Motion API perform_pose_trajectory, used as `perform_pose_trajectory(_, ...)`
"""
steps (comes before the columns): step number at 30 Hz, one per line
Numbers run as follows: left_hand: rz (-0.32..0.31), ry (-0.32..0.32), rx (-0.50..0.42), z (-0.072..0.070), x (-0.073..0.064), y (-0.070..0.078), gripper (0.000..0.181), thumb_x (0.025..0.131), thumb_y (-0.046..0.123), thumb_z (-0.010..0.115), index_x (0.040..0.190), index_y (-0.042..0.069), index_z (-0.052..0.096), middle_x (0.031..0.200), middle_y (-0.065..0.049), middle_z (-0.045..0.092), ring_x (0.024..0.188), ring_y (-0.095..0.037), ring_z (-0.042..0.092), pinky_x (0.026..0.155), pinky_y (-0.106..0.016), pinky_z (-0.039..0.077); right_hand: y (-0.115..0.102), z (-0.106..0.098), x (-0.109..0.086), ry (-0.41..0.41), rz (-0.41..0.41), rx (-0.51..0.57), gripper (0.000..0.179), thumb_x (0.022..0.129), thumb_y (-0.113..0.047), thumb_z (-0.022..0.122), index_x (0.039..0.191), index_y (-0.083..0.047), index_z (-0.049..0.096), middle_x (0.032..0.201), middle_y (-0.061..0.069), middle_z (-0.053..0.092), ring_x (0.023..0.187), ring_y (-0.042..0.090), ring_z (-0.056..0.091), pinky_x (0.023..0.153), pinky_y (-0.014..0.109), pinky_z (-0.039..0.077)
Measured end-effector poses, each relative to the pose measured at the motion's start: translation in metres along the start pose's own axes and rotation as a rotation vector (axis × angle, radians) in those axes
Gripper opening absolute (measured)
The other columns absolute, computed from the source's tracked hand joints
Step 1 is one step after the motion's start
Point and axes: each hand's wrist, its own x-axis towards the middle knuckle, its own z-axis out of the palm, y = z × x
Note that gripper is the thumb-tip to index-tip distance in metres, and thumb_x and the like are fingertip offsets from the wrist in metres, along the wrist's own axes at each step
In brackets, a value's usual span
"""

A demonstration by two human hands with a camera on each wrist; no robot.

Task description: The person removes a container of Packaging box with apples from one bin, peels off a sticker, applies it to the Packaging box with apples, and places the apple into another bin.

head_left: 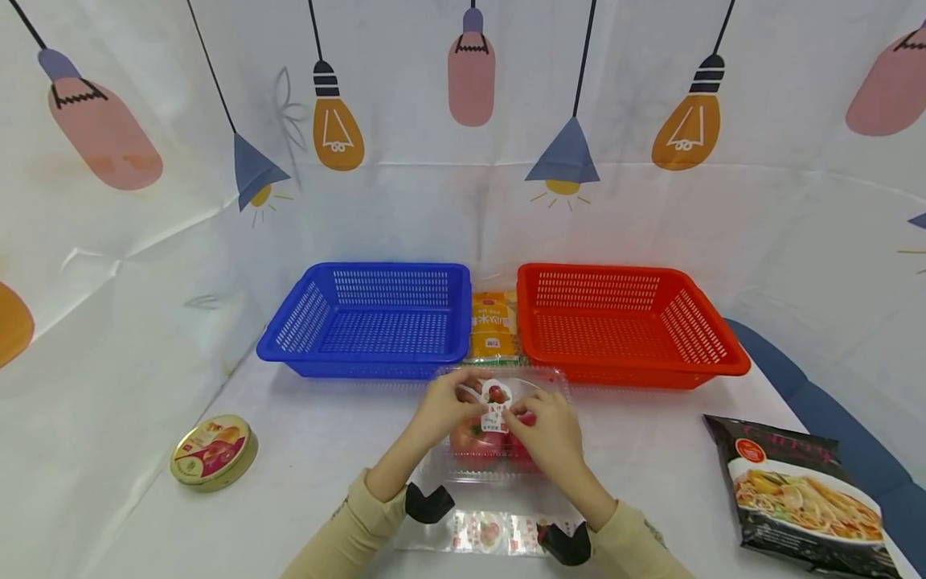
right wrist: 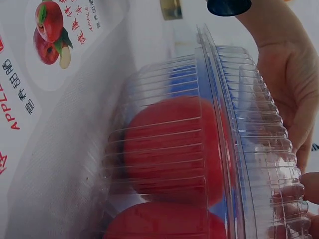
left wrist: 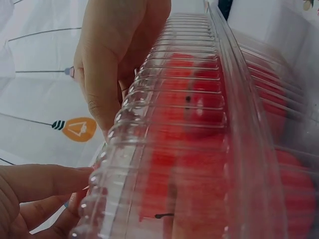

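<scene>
A clear plastic clamshell box (head_left: 463, 474) with red apples (head_left: 473, 445) inside sits before me, its lid closed. Over the lid is a white label sticker (head_left: 496, 394) with an apple picture. The left hand (head_left: 450, 408) pinches the sticker's left edge, and the right hand (head_left: 551, 434) pinches its right edge. Ridged box walls cover part of both hands in the wrist views, where the apples (right wrist: 172, 149) show through the plastic. Between my forearms, a strip of apple label stickers (head_left: 488, 532) lies on the table close to the box's front.
Behind the box stand a blue basket (head_left: 383, 371) and a red basket (head_left: 629, 375), with a yellow food packet (head_left: 493, 326) between them. A round tin (head_left: 213, 453) is at left. On the right lies a black noodle packet (head_left: 803, 494), beside a blue chair back (head_left: 832, 418).
</scene>
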Motion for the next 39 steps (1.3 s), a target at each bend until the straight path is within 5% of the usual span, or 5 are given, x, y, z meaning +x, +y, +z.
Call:
perform_pose_trajectory(28, 0.124, -0.001, 0.321, 0.013, -0.003, -0.006, 0.049, 0.070, -0.005, 0.072, 0.117, 0.005, 0.061, 0.092, -0.010, 0.061, 0.071, -0.015, 0.062, 0.059, -0.018, 0.049, 0.004, 0.005, -0.002, 0.008, -0.006, -0.169, 0.019, 0.069, -0.033, 0.079, 0.064, -0.018, 0.068, 0.072, -0.001, 0.059, 0.075, 0.022, 0.050, 0.068, 0.040, 0.041)
perform_pose_trajectory(39, 0.238, 0.021, 0.532, 0.013, -0.006, -0.003, 0.054, 0.066, 0.003, 0.077, 0.118, 0.006, 0.060, 0.101, -0.008, 0.065, 0.089, -0.023, 0.058, 0.076, -0.035, 0.049, 0.002, 0.005, -0.003, 0.037, -0.031, -0.203, 0.020, 0.068, -0.033, 0.079, 0.066, -0.016, 0.068, 0.073, 0.000, 0.061, 0.074, 0.021, 0.049, 0.065, 0.036, 0.037)
